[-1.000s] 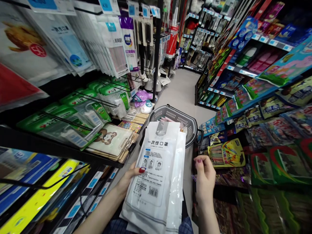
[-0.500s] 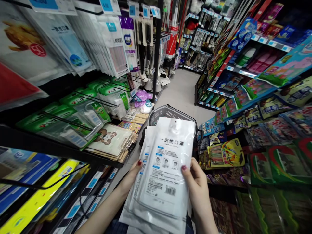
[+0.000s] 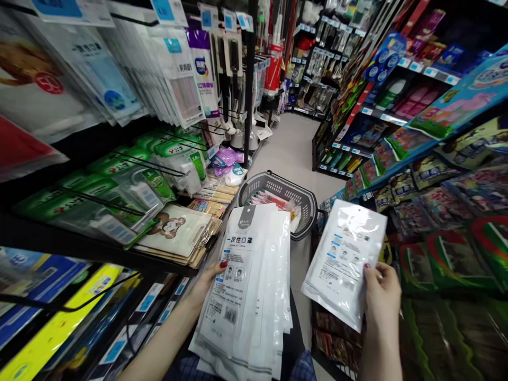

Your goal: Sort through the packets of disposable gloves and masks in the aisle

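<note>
My left hand (image 3: 209, 278) is closed on the left edge of a stack of white face mask packs (image 3: 242, 286), its thumb lying on the top pack. The packs overlap loosely, printed backs facing up. Off to the right, my right hand (image 3: 381, 288) pinches a single white face mask pack (image 3: 345, 259) by its right edge, apart from the stack. Beyond the stack stands a grey shopping basket (image 3: 307, 219) with pink and white packaged goods (image 3: 270, 198) inside. The stack hides the near part of the basket.
Hanging mask packs (image 3: 186, 79) and green carded goods (image 3: 119, 164) fill the left rack. Clipboards (image 3: 178, 230) lie below them. Snack bags (image 3: 456, 211) line the right shelves close by my right hand. The grey aisle floor (image 3: 293, 140) runs ahead between the racks.
My right hand, apart from the stack one second ago, took hold of the top pack and has carried it off to the right. The left hand keeps the fanned-out stack.
</note>
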Available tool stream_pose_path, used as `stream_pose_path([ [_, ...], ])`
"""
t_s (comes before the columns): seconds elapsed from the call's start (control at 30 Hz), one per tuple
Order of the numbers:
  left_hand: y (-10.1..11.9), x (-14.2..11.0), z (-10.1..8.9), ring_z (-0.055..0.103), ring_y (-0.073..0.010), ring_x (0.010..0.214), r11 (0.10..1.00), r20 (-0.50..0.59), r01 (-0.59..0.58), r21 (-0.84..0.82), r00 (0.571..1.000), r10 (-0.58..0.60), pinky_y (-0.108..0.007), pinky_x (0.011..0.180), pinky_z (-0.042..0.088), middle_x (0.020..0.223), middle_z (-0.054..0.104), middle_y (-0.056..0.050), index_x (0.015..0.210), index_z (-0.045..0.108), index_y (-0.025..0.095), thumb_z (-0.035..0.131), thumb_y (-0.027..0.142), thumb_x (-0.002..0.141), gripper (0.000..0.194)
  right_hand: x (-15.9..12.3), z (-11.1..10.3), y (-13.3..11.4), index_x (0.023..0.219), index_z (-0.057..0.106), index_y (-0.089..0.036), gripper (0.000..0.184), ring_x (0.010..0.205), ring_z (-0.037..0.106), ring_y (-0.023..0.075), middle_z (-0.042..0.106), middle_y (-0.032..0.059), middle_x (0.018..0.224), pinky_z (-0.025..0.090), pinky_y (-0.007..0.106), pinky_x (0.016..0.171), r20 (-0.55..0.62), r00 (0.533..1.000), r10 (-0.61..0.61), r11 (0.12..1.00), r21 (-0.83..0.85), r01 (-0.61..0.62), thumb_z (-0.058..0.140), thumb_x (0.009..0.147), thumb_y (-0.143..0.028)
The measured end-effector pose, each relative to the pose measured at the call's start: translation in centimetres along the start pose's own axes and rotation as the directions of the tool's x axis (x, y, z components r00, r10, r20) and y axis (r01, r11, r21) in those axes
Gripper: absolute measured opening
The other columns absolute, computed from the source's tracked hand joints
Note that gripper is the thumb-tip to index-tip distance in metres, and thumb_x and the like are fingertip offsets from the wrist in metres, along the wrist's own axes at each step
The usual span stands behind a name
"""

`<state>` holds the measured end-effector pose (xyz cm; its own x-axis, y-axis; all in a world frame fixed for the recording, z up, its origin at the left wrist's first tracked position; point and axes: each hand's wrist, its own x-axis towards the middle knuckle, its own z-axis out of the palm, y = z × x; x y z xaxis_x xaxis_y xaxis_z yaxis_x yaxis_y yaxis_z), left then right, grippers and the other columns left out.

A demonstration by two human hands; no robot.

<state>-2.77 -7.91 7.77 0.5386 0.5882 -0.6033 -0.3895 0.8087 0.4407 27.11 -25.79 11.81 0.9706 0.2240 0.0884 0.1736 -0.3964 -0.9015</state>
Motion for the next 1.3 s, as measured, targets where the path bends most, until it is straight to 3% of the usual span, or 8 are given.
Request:
stream_pose_path([
  [0.17, -0.1, 0.6, -0.9, 0.066, -0.0222, 0.058, 0.996, -0.053, 0.084, -0.034, 0.995, -0.085, -0.029, 0.057, 0.055, 0.066, 0.071, -0.009, 0.076, 0.067, 0.010, 0.061, 0.011, 0.063, 0.014, -1.4, 4.7, 3.0, 0.078, 0.050, -0.019, 0.028, 0.061, 0.052, 0.0155, 0.055, -0.0029, 0.064, 0.039, 0.027, 0.059, 0.313, 0.942, 0.118, 0.975, 0.143, -0.170, 0.063, 0.061, -0.039],
  [0.43, 0.1, 0.6, -0.8, 0.066, -0.0278, 0.085, 0.997, -0.128, 0.033, -0.065, 0.991, -0.041, -0.037, 0.079, 0.053, 0.073, 0.071, -0.010, 0.094, 0.065, 0.008, 0.056, 0.012, 0.069, 0.027, -6.8, 8.9, 1.0, 0.087, 0.050, -0.020, 0.024, 0.061, 0.053, 0.0146, 0.059, -0.0025, 0.068, 0.041, 0.025, 0.057, 0.624, 0.774, 0.108, 0.927, 0.218, -0.305, 0.058, 0.072, -0.038],
  [0.6, -0.2, 0.0, 0.0, 0.064, -0.0295, 0.090, 0.998, -0.137, 0.014, -0.060, 0.990, -0.023, -0.039, 0.081, 0.052, 0.073, 0.071, -0.008, 0.085, 0.067, 0.010, 0.060, 0.016, 0.066, 0.021, -8.9, 10.0, -1.3, 0.094, 0.057, -0.019, 0.027, 0.083, 0.058, 0.0186, 0.066, 0.0032, 0.091, 0.045, 0.030, 0.075, 0.693, 0.720, 0.039, 0.907, 0.278, -0.316, 0.058, 0.072, -0.034],
  [0.77, -0.9, -0.8, 0.9, 0.065, -0.0290, 0.088, 0.999, -0.106, -0.025, -0.043, 0.994, 0.020, -0.035, 0.078, 0.053, 0.071, 0.071, -0.005, 0.076, 0.066, 0.015, 0.074, 0.020, 0.053, 0.025, -9.8, 11.0, -2.1, 0.091, 0.063, -0.018, 0.037, 0.095, 0.057, 0.0234, 0.067, 0.0059, 0.099, 0.045, 0.034, 0.082, 0.679, 0.714, 0.170, 0.876, 0.228, -0.425, 0.055, 0.069, -0.048],
  [0.87, -1.1, -1.1, 1.1, 0.065, -0.0275, 0.084, 0.999, -0.097, -0.024, -0.032, 0.995, 0.021, -0.034, 0.076, 0.053, 0.077, 0.071, -0.006, 0.080, 0.065, 0.015, 0.077, 0.024, 0.051, 0.033, -9.1, 10.0, -2.4, 0.092, 0.062, -0.017, 0.045, 0.095, 0.056, 0.0245, 0.065, 0.0096, 0.099, 0.042, 0.037, 0.084, 0.604, 0.788, 0.114, 0.961, 0.135, -0.243, 0.044, 0.075, -0.055],
  [0.97, -1.3, -1.4, 1.2, 0.066, -0.0267, 0.082, 0.999, -0.078, -0.041, 0.007, 0.996, 0.042, -0.035, 0.076, 0.053, 0.083, 0.071, -0.007, 0.090, 0.063, 0.015, 0.076, 0.025, 0.055, 0.039, -8.9, 7.8, -4.3, 0.099, 0.054, -0.018, 0.037, 0.089, 0.054, 0.0223, 0.057, 0.0094, 0.101, 0.041, 0.037, 0.081, 0.390, 0.907, -0.161, 0.987, 0.065, 0.148, 0.051, 0.076, -0.048],
  [1.1, -1.4, -1.9, 1.6, 0.063, -0.0278, 0.092, 0.993, 0.030, -0.089, 0.078, 0.996, 0.087, -0.034, 0.079, 0.051, 0.097, 0.069, -0.007, 0.118, 0.051, 0.019, 0.074, 0.026, 0.059, 0.063, -10.5, 5.6, -8.6, 0.086, 0.054, -0.021, 0.024, 0.092, 0.049, 0.0222, 0.048, 0.0055, 0.095, 0.040, 0.036, 0.080, 0.508, 0.766, -0.394, 0.911, 0.105, 0.398, 0.053, 0.078, -0.044],
  [1.3, -1.5, -2.4, 2.0, 0.053, -0.0316, 0.110, 0.983, 0.145, -0.093, 0.156, 0.987, 0.070, -0.040, 0.095, 0.041, 0.118, 0.060, -0.010, 0.134, 0.035, 0.024, 0.072, 0.036, 0.065, 0.080, -12.2, 6.7, -10.7, 0.071, 0.051, -0.020, 0.021, 0.090, 0.047, 0.0213, 0.045, 0.0036, 0.092, 0.040, 0.033, 0.078, 0.692, 0.687, -0.220, 0.951, -0.004, 0.308, 0.064, 0.070, -0.036],
])
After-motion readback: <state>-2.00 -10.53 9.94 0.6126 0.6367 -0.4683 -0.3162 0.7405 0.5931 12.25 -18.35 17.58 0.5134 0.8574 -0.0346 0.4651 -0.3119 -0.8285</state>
